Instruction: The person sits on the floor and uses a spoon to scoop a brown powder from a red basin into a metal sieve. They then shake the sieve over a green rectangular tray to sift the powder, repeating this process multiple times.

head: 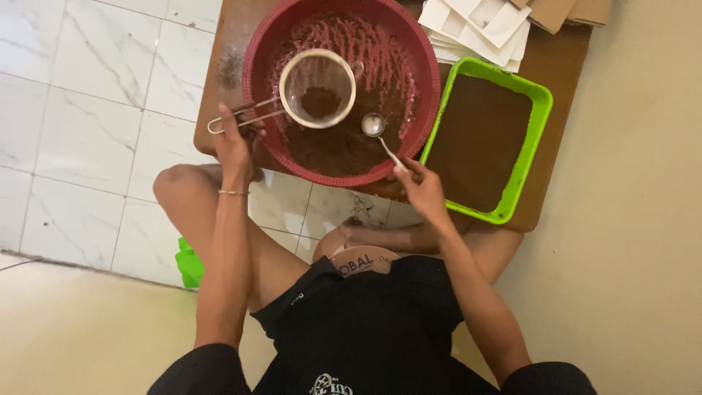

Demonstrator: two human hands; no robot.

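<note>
My left hand [235, 141] grips the wire handle of a round metal sieve [317, 88], holding it over a big red plastic basin [256, 51]. A small heap of brown powder lies in the sieve's mesh. More brown powder covers the basin's bottom. My right hand [419, 186] holds a metal spoon [374, 126] by its handle, its bowl hanging above the powder in the basin, just right of the sieve.
A green rectangular tray [543, 99] filled level with brown powder sits right of the basin. Both rest on a low wooden board [563, 51] on a white marble-tile floor [95, 95]. White and brown cardboard pieces [482, 25] lie at the board's far end. My bare knees flank the board.
</note>
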